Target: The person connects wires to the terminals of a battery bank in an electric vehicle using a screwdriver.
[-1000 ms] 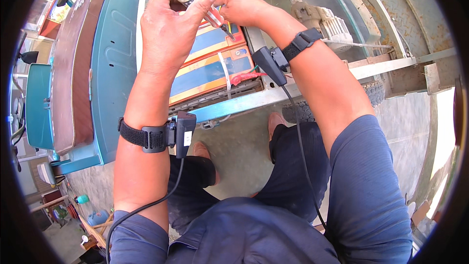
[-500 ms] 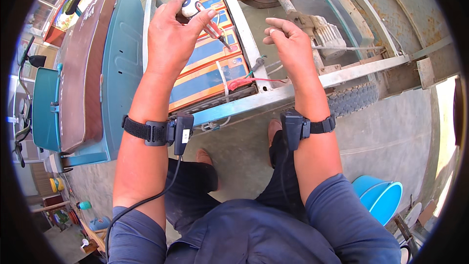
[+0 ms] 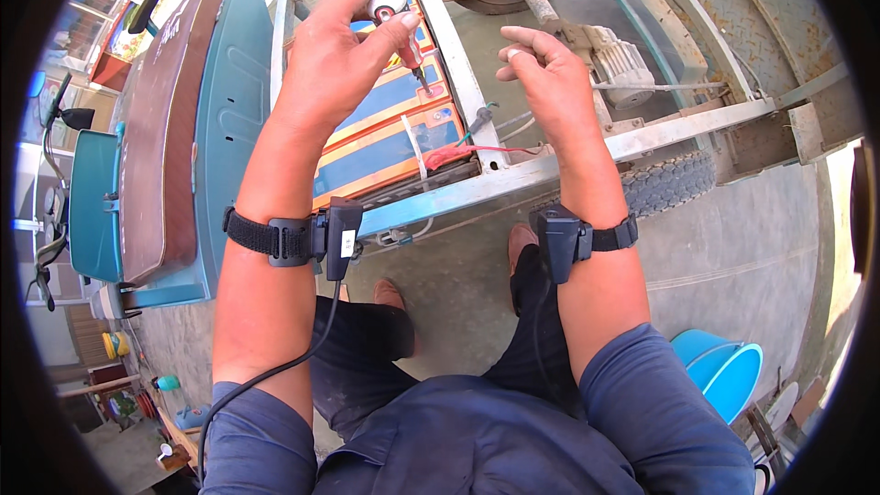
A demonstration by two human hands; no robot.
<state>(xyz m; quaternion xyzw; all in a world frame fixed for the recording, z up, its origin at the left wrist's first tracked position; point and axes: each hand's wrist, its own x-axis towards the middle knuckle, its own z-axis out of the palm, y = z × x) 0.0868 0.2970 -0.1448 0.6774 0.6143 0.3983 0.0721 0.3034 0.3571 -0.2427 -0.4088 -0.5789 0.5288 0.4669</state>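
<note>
My left hand (image 3: 332, 60) grips a screwdriver (image 3: 410, 48) with a red and white handle between thumb and fingers. The shank slants down to the corner of an orange and blue battery (image 3: 378, 103), one of several set in a row inside the metal frame. Whether the tip touches the terminal there I cannot tell. My right hand (image 3: 557, 87) hovers over the frame to the right of the batteries, fingers half bent and apart, with nothing visible in it. Below it a red-wrapped cable end (image 3: 449, 156) lies by the nearest battery, beside a green-wrapped wire (image 3: 482, 117).
A pale painted metal frame (image 3: 440, 197) runs across in front of me. At left stands a teal seat box (image 3: 234, 119) with a brown panel. An axle housing (image 3: 623, 64) and a tyre (image 3: 674, 183) are on the right. A blue bucket (image 3: 710, 362) sits at lower right.
My left hand has shifted slightly right, and the screwdriver now stands more upright with its tip near the same battery corner. My right hand stays almost in place.
</note>
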